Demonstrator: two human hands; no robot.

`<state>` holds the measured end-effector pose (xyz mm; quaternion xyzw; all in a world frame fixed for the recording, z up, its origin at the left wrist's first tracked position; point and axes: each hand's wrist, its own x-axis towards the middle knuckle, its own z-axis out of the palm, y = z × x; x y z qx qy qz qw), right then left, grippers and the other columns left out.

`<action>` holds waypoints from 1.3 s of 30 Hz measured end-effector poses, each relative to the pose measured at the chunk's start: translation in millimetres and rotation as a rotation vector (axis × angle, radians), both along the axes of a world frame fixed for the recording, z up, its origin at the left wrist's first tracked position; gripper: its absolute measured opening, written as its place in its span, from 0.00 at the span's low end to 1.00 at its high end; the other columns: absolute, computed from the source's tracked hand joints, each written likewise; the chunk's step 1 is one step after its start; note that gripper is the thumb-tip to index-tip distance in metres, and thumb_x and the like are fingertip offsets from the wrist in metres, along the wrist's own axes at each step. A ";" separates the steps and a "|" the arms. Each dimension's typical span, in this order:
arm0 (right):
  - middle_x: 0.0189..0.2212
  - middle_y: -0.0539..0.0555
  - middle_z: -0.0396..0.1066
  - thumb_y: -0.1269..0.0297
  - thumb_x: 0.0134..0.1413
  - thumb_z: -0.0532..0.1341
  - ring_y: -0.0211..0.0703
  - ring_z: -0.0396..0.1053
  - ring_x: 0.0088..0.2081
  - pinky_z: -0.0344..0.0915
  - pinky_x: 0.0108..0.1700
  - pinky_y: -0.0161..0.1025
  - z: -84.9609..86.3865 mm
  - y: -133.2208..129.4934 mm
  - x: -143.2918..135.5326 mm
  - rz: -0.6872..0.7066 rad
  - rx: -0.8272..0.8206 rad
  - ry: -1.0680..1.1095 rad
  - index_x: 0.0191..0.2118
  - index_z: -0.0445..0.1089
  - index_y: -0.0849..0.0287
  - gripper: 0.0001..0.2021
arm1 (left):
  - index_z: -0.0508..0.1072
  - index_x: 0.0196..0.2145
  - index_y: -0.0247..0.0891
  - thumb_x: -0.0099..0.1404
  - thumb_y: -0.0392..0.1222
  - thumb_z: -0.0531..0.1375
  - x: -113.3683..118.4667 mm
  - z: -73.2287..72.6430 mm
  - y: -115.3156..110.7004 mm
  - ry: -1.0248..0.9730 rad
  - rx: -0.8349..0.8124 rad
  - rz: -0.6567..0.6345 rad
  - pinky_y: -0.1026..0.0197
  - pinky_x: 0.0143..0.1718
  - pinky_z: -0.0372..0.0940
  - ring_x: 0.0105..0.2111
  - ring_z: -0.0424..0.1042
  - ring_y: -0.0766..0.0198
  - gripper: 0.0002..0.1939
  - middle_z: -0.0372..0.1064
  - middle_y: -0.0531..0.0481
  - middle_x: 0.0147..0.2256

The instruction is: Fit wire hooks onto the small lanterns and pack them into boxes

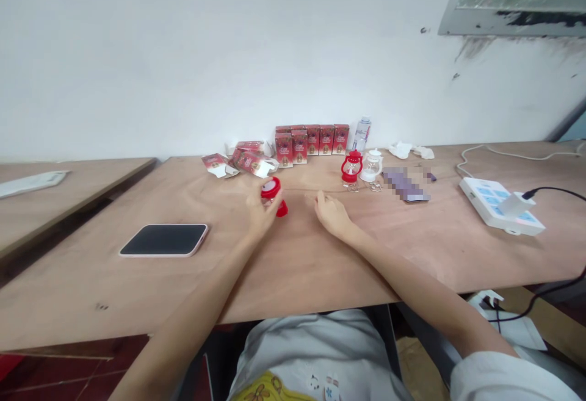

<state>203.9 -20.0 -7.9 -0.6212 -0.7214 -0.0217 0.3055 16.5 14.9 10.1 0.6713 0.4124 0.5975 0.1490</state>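
Note:
My left hand (262, 210) grips a small red lantern (271, 187), tilted so that its round base faces me. The fingers cover part of its clear middle. Off to the right, my right hand (330, 212) is closed just above the table, thumb and forefinger together; whatever they pinch is too small to make out. Beyond it, a second red lantern (351, 167) and a white lantern (371, 166) stand upright side by side. Small metal rings (374, 187) lie in front of those two.
Red printed boxes (299, 146) stand along the wall, with flattened opened boxes (247, 160) to their left. A bottle (362, 134) is behind the lanterns. A phone (163, 240) lies at left. At right are a blurred purple item (405, 185) and a power strip (485, 198) with cables.

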 end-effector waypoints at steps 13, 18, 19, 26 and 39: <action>0.18 0.42 0.54 0.55 0.62 0.47 0.33 0.60 0.19 0.56 0.23 0.31 8.6 -15.7 -12.1 0.374 0.099 0.794 0.34 0.55 0.54 0.10 | 0.62 0.33 0.42 0.55 0.49 0.61 5.4 16.0 8.7 -0.834 -0.456 -0.222 0.63 0.27 0.69 0.23 0.72 0.67 0.13 0.67 0.58 0.23; 0.17 0.41 0.48 0.48 0.57 0.52 0.31 0.50 0.17 0.54 0.21 0.31 10.6 -14.8 -18.6 0.488 -0.011 1.065 0.31 0.57 0.54 0.15 | 0.65 0.33 0.39 0.59 0.49 0.56 1.6 16.8 10.0 -0.948 -0.741 -0.314 0.61 0.28 0.71 0.27 0.72 0.65 0.11 0.69 0.53 0.26; 0.18 0.41 0.47 0.46 0.55 0.53 0.31 0.48 0.17 0.54 0.20 0.31 10.7 -14.1 -19.5 0.500 -0.020 1.108 0.31 0.57 0.54 0.16 | 0.65 0.32 0.38 0.60 0.47 0.55 1.2 16.9 9.7 -0.977 -0.795 -0.318 0.60 0.29 0.72 0.27 0.73 0.64 0.09 0.69 0.51 0.27; 0.19 0.41 0.48 0.44 0.51 0.57 0.29 0.46 0.17 0.53 0.20 0.30 13.6 -12.5 -17.7 0.522 -0.001 1.200 0.29 0.57 0.54 0.18 | 0.68 0.33 0.35 0.56 0.36 0.55 8.0 18.3 1.5 -0.883 -0.866 -0.461 0.56 0.33 0.74 0.36 0.74 0.57 0.06 0.71 0.44 0.34; 0.14 0.39 0.44 0.45 0.49 0.59 0.30 0.43 0.16 0.50 0.19 0.29 13.5 -3.5 -7.7 0.497 0.012 1.278 0.28 0.56 0.54 0.18 | 0.70 0.35 0.34 0.57 0.40 0.58 13.3 22.4 -6.7 -0.806 -0.972 -0.436 0.56 0.30 0.74 0.31 0.75 0.58 0.09 0.73 0.44 0.34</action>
